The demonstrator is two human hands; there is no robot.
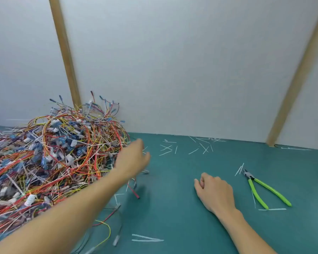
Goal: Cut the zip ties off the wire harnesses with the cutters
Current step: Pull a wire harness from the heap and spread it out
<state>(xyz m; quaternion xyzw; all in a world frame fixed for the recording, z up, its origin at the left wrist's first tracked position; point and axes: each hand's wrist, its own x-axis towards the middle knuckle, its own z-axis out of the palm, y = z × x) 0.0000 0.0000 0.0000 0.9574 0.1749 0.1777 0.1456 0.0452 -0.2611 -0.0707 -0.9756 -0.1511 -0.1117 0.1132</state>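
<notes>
Our left hand (134,158) reaches into the wire harnesses (53,153) heaped far left, its blurred fingers unreadable. Our right hand (214,191) rests loosely curled and empty on the mat (182,208), near the green-handled cutters (264,189) lying right, ready.

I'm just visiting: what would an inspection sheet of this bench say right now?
Surface: green mat.
Job's things: wire harness pile heaped at left; green-handled cutters lying at right, held by no one.
Clutter: cut zip-tie pieces scattered about the mat.
Hands: left hand reaching at the pile's edge, blurred, grip unclear; right hand resting loosely curled on the mat, holding nothing.
Cables: loose wires near the forearm.
Surroundings: white wall panels with wooden strips.
</notes>
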